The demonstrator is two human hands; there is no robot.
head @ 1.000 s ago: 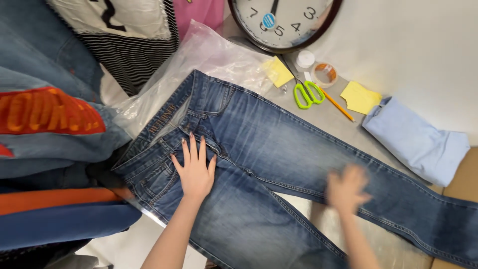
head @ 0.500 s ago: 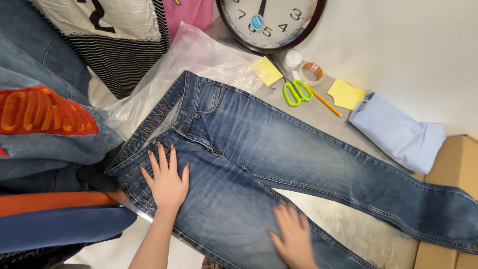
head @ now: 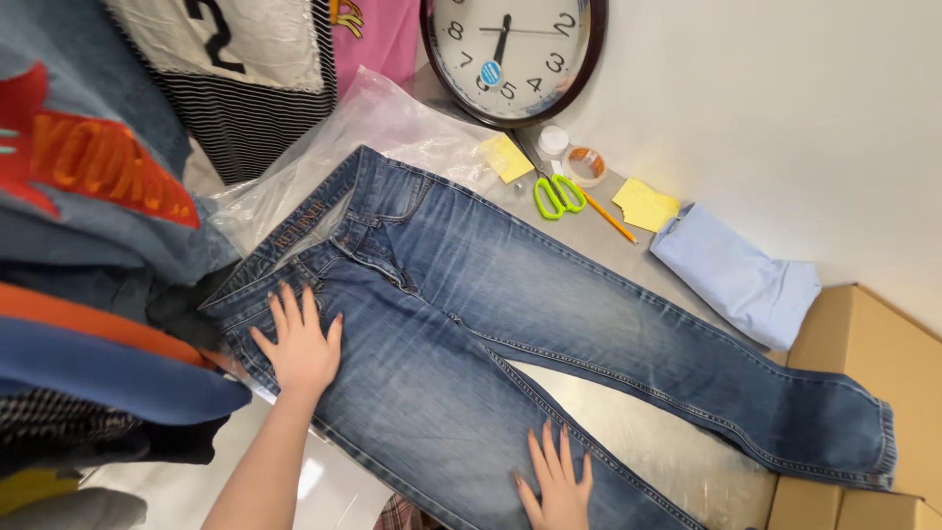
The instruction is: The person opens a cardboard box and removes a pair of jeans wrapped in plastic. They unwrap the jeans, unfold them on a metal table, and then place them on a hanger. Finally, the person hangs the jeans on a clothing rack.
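Head view shows our fingers first: the left hand (head: 299,344) lies flat and spread, palm down, on the hip of the jeans (head: 510,324), just below the waistband, gripping nothing; the right hand (head: 557,481) is likewise flat, fingers fanned, pressing the thigh of the nearer leg at the table's near edge, also holding nothing.

Outward from the hands, the jeans lie face up and spread across the grey table (head: 677,461); the waistband points to the far left corner and rests on a clear plastic bag (head: 383,123); the two legs run apart toward the right, the farther cuff reaching onto a cardboard box (head: 873,344) at the right edge. Along the far edge we see green scissors (head: 557,194), a pencil (head: 608,216), a roll of tape (head: 587,165), yellow sticky notes (head: 643,203) and a folded light blue cloth (head: 736,275), all clear of the denim; a round wall clock (head: 515,54) leans behind them. Hanging clothes (head: 88,226) crowd the left edge.

As we judge it, the slippery bag beneath the waistband could let the jeans skid under a sideways push; the nearer leg lies close to the near edge and might slide off; a wide sweep toward the far edge could knock the scissors or pencil.
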